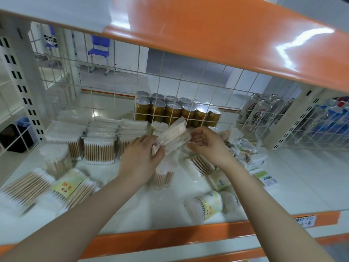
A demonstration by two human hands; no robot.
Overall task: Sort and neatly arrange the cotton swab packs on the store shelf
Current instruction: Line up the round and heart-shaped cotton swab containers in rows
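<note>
At frame centre, the left hand [140, 157] and right hand [206, 143], fingers curled, pinch opposite ends of a clear swab pack [174, 137] held above the shelf [302, 176]; best kept level, then squared against the stacked packs [103, 129] at centre left

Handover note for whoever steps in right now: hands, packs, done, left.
Left hand and right hand: together they hold a clear flat swab pack above the shelf, one grip on each end.
Done: flat packs stacked on upright tubs in a row at the back left.
Left: loose packs at front left, a labelled tub on its side at the front, a jumbled pile on the right.
</note>
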